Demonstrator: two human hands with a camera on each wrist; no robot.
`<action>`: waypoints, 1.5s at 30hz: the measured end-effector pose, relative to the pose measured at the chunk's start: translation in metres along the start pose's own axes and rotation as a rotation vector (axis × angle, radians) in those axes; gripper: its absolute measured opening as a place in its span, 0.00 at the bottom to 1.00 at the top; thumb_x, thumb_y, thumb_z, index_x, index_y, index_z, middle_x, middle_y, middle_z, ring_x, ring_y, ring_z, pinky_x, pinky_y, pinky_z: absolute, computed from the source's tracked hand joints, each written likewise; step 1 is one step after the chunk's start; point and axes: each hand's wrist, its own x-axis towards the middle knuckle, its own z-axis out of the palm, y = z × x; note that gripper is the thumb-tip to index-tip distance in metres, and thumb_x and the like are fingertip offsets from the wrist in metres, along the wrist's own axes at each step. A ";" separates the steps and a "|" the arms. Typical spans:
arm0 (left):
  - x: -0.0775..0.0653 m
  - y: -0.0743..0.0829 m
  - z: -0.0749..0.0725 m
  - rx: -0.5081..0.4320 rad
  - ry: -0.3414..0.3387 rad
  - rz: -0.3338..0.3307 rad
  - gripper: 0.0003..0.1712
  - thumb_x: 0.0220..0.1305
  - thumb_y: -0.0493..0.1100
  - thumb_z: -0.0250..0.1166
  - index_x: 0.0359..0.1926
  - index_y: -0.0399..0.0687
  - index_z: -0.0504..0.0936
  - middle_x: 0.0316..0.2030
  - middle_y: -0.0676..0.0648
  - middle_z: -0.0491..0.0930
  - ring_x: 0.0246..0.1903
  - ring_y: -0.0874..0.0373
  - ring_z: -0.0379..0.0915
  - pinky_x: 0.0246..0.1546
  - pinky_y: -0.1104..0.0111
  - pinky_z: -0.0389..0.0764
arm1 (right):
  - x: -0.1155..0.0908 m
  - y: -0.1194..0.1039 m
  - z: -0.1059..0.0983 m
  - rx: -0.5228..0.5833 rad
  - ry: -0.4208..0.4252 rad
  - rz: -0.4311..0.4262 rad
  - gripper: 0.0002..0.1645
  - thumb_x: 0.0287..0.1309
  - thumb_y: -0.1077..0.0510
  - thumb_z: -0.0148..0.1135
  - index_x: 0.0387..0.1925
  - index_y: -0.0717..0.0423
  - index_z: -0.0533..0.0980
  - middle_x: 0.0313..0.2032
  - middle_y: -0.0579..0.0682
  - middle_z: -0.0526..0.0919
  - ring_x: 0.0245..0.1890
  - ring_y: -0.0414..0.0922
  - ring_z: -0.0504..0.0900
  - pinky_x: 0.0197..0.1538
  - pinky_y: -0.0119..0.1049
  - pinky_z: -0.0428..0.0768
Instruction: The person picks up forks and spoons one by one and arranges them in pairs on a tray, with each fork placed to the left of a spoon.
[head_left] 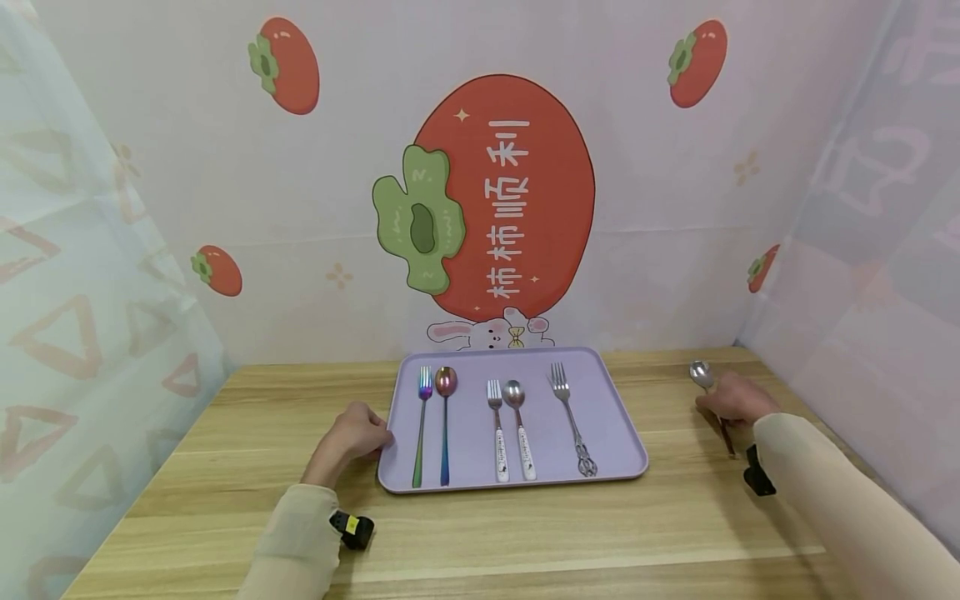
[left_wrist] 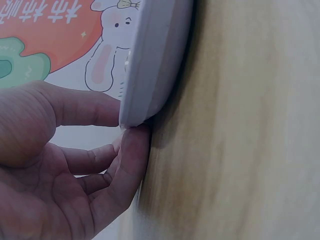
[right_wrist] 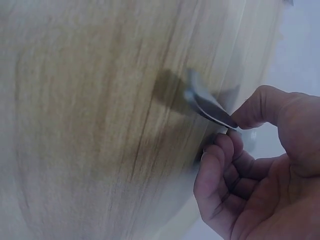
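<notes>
My left hand pinches the left rim of a lilac tray; in the left wrist view the thumb touches the tray's edge from one side and a finger from the other. On the tray lie a rainbow fork, a rainbow spoon, a small fork and spoon with white printed handles, and a silver fork with an ornate handle. At the right, my right hand pinches a silver spoon by its handle, just over the table.
The wood-grain table extends around the tray. Behind it stands a pale backdrop printed with persimmons and a rabbit, and cloth walls close off both sides. A black wrist camera sits on each forearm.
</notes>
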 end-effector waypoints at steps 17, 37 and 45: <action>0.002 0.000 0.002 -0.007 -0.001 -0.024 0.05 0.50 0.34 0.64 0.26 0.34 0.78 0.27 0.42 0.76 0.26 0.54 0.74 0.26 0.66 0.79 | -0.002 -0.003 -0.004 -0.016 0.010 -0.014 0.18 0.54 0.52 0.54 0.13 0.50 0.64 0.10 0.43 0.65 0.10 0.37 0.65 0.17 0.31 0.66; -0.001 0.001 0.000 -0.011 -0.004 -0.016 0.04 0.50 0.33 0.64 0.27 0.33 0.78 0.26 0.42 0.76 0.26 0.54 0.74 0.26 0.66 0.80 | -0.008 -0.017 -0.013 -0.015 0.047 -0.080 0.20 0.56 0.53 0.53 0.11 0.49 0.62 0.09 0.43 0.62 0.10 0.37 0.59 0.17 0.31 0.61; -0.002 0.002 -0.001 -0.013 -0.005 -0.015 0.05 0.50 0.33 0.64 0.27 0.33 0.78 0.27 0.41 0.76 0.26 0.54 0.74 0.26 0.66 0.80 | -0.012 -0.040 -0.017 -0.013 0.058 -0.105 0.21 0.55 0.52 0.55 0.11 0.48 0.61 0.09 0.42 0.62 0.10 0.37 0.59 0.17 0.30 0.60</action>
